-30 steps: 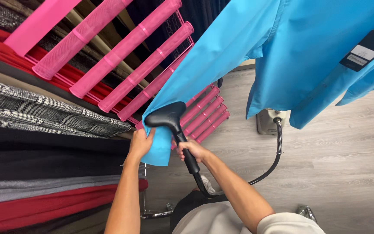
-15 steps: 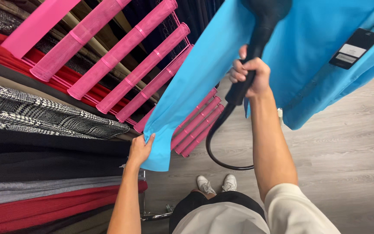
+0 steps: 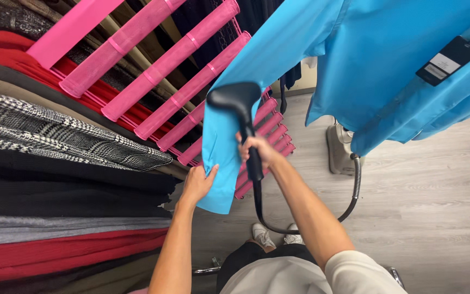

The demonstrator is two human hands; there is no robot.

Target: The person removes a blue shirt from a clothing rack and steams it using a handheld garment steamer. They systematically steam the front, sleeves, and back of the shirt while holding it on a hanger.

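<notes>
Head view, looking down past both forearms.

Left hand (image 3: 198, 182): arm reaches up from the lower frame, wrist straight, fingers pinched closed on the lower edge of the blue sleeve (image 3: 221, 158), thumb toward the camera, pulling the fabric taut downward.

Right hand (image 3: 258, 152): forearm runs diagonally from lower right, fist wrapped fully round the black handle of the steamer wand (image 3: 240, 106). The wand's wide head sits above the fist, pressed flat against the sleeve about midway along it.

The sleeve hangs down-left from the blue garment (image 3: 387, 65), which fills the upper right; a dark tag (image 3: 448, 61) dangles on it.

Black hose (image 3: 354, 188) loops from under the right hand across the floor to the steamer base (image 3: 339, 149), standing behind the garment.

Left side: rack of hung clothes (image 3: 55, 163), checked, black, grey, red. Pink mesh sleeves (image 3: 159, 71) just beside the blue sleeve.
</notes>
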